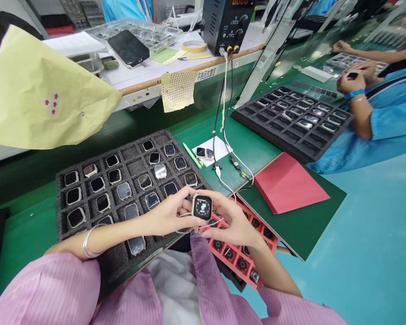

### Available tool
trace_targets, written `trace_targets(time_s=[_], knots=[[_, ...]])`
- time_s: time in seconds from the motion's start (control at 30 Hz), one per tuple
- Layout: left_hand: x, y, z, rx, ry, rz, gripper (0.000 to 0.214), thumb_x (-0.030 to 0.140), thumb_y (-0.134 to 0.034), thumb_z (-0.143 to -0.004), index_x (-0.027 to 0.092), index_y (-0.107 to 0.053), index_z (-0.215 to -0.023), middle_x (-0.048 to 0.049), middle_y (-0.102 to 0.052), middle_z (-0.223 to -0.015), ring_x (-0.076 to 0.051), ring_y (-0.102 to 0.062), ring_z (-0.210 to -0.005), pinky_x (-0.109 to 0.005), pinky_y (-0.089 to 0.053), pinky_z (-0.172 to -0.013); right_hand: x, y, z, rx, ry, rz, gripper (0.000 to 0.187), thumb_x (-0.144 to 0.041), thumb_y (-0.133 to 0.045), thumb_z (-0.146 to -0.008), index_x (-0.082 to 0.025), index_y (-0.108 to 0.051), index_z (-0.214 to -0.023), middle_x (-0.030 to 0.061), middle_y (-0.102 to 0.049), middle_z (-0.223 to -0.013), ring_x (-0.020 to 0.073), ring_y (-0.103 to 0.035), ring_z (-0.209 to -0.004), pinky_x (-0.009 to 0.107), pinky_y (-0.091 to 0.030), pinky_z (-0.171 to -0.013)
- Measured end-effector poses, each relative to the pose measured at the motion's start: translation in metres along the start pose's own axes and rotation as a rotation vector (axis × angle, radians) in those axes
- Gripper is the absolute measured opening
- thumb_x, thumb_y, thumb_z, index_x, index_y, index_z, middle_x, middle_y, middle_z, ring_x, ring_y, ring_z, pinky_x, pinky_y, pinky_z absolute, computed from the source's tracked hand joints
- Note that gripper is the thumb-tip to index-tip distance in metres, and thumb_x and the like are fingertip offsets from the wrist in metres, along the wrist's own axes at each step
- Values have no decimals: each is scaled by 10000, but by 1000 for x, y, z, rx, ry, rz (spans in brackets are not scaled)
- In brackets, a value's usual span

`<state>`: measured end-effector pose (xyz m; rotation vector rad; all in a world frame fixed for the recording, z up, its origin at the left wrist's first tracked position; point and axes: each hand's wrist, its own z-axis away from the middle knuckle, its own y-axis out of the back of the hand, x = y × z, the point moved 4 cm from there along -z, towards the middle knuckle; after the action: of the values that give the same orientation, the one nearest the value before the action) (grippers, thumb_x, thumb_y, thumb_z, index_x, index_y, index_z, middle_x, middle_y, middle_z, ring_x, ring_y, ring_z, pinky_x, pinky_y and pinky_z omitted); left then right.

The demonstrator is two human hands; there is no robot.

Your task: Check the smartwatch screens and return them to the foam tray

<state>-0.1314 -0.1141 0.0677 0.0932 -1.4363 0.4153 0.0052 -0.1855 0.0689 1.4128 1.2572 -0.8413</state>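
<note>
Currently, one lit watch body [202,207] is being gripped between left hand [169,216] and right hand [232,222], over the bench's [257,149] near edge, between black foam tray [134,166] and red tray [269,243].

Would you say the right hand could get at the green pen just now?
Probably not freely: right hand and left hand both grip the lit watch, though the green pen lies uncovered.

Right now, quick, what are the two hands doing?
Left hand: closed on the small square beige watch body with a lit screen.
Right hand: closed on the same watch body, from the other side.
</note>
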Motion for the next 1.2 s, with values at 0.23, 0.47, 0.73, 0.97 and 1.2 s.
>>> trace_targets(time_s=[0.23,0.47,0.73,0.97,1.2], knots=[[-43,9,-18,-21,86,-120,530,295,-721,-767,165,-415,-1179,3,-593,-848,-95,-532,-645,-227,-362,-552,3,9,-9,-102,-33,533,374,-211,-678,-822,-203,-558,-1176,90,-556,-1117,250,-562,-1022,384,-494,-872],[-44,22,-29,91,13,31,629,358,-670,-808,150,-325,-1292,-3,-619,-755,-119,-573,-670,-246,-383,-614,37,62,-34,-42,0,465,329,-350,-662,-848,-209,-583,-1135,73,-595,-1088,240,-581,-1013,373,-492,-878],[-37,23,-49,97,-2,-50,397,502,-634,-788,131,-509,-858,-111,-704,-781,-121,-557,-577,-251,-436,-566,100,125,-87,287,-70,768,395,-470,-643,-765,-141,-638,-985,154,-636,-980,342,-587,-961,516,-457,-897],[22,39,-42,470,-427,-519,168,321,-607,-845,158,-641,-825,-56,-682,-835,-187,-588,-813,-304,-439,-779,68,82,-72,317,28,709,509,-521,-431,-905,-113,-563,-1179,220,-583,-1178,368,-530,-1131,572,-394,-973],[48,49,-47,505,-571,-748,200,325,-633,-854,149,-651,-948,-65,-673,-934,-199,-599,-957,-306,-412,-938,35,0,-40,-237,-512,-179,394,-554,-601,-858,-165,-658,-871,51,-621,-675,161,-537,-493,310,-487,-519]])
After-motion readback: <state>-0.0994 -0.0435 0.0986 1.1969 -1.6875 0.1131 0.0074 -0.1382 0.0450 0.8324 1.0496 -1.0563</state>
